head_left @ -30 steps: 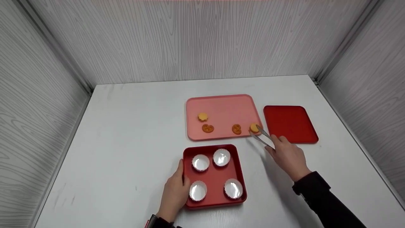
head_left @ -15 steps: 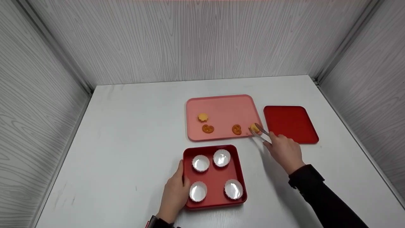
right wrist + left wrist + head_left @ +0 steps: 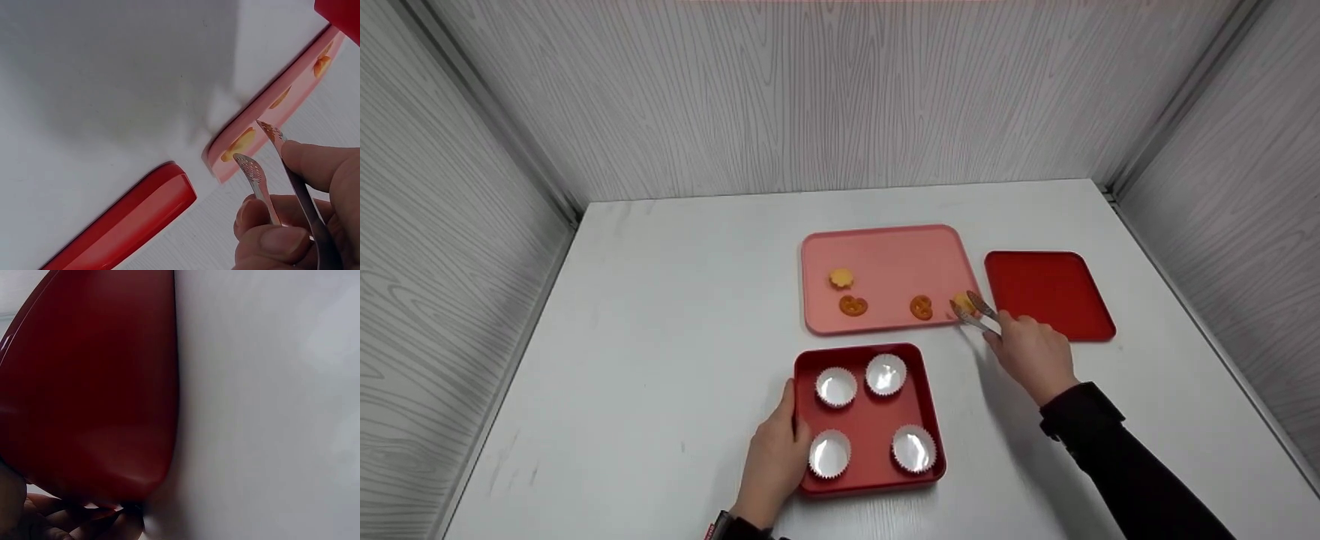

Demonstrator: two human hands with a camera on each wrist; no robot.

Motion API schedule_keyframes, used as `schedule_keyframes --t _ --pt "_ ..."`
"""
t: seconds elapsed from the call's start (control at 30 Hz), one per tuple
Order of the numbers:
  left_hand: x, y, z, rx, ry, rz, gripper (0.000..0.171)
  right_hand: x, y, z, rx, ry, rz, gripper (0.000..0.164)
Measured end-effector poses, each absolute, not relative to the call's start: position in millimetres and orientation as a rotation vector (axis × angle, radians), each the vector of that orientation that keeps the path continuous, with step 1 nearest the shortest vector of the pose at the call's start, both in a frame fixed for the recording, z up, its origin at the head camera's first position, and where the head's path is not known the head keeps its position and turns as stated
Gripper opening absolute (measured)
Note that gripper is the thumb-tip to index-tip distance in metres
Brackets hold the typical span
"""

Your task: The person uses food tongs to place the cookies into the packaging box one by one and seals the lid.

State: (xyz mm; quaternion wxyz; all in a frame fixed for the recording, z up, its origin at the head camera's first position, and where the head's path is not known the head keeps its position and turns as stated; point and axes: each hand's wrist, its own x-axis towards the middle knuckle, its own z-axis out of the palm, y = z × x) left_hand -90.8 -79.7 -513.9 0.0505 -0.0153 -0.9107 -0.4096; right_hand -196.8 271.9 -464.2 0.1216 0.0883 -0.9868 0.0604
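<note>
My right hand (image 3: 1035, 356) holds metal tongs (image 3: 306, 197) with perforated tips. The tips stand apart at a small yellow cookie (image 3: 239, 144), near the front right corner of the pink tray (image 3: 896, 259). In the head view the tips partly cover that cookie. On the same tray lie two brown pretzels, a right one (image 3: 921, 307) and a left one (image 3: 853, 305), and a yellow scalloped cookie (image 3: 841, 278). My left hand (image 3: 776, 454) grips the left side of a deep red square tray (image 3: 874, 420) that bears several white paper cups, such as the near right one (image 3: 913, 448).
A flat red tray (image 3: 1048, 296) lies right of the pink one, under the right hand's far side in the head view. Everything stands on a white table (image 3: 660, 337), closed in by a back wall (image 3: 840, 97) and side walls of grey wood grain.
My right hand has shifted slightly left with the tongs. Their tips have come a bit closer together over the yellow cookie. The left hand and the deep tray have stayed put.
</note>
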Motion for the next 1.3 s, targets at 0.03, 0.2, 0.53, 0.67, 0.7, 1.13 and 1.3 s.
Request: schedule_keyframes --t 0.03,0.2,0.53,0.67,0.7,1.13,1.3 --pt "-90.7 -79.7 -513.9 -0.050 -2.770 -1.251 0.057 -196.9 271.7 -463.6 0.256 -2.881 0.179 0.030" --pt "-90.7 -80.6 -514.8 -0.081 -2.746 -1.249 0.056 -197.5 270.3 -462.8 0.245 -2.875 0.155 0.031" --pt "-90.6 -81.1 -516.7 -0.089 -2.717 -1.252 0.056 -200.2 270.3 -464.0 0.237 -2.879 0.125 0.032" --pt "-90.7 -81.1 -516.6 -0.076 -2.729 -1.256 0.056 -200.7 268.8 -461.2 0.230 -2.903 0.121 0.032" --pt "-90.8 -81.0 -516.5 -0.071 -2.730 -1.258 0.056 -201.0 268.5 -460.7 0.228 -2.909 0.120 0.032" --pt "-90.6 -81.1 -516.4 -0.071 -2.732 -1.291 0.057 -207.3 268.6 -458.9 0.190 -2.980 0.095 0.031" --pt "-90.3 -81.3 -516.2 -0.059 -2.743 -1.282 0.058 -208.2 268.4 -458.1 0.208 -2.973 0.073 0.031"
